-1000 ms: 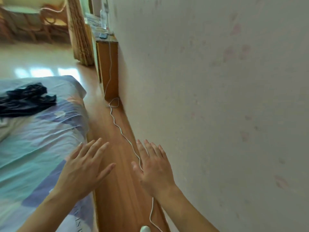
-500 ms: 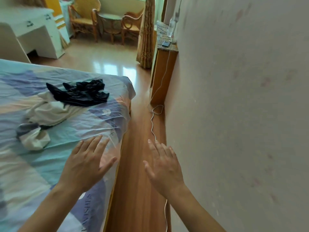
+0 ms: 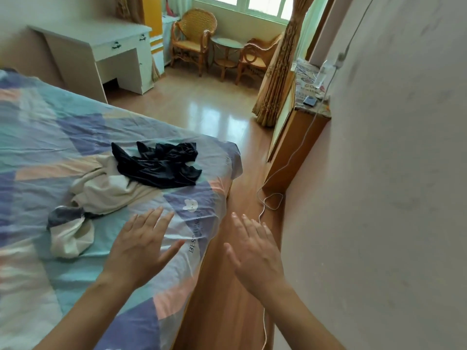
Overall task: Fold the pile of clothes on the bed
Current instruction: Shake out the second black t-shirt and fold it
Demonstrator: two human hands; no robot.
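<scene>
Unfolded pile: cream garment (image 3: 106, 190) beneath black garment (image 3: 161, 165), on the bed (image 3: 38, 137) near its corner. Left hand (image 3: 141, 246), fingers spread, hovers over the sheet; right hand (image 3: 255, 253), likewise spread and empty, over the floor (image 3: 222, 299), apparently poised to reach.

A plain wall (image 3: 391, 173) runs down the right side. The floor (image 3: 202, 109) is shiny brown wood, and light from the window (image 3: 252, 3) shines on it. A white desk (image 3: 101, 44) with drawers stands at the back. Two wicker chairs (image 3: 192, 39) sit by a small round table (image 3: 226, 50) under the window. A brown curtain (image 3: 278, 72) hangs beside a wooden cabinet (image 3: 295, 147). A white cord (image 3: 273, 198) lies on the floor.
</scene>
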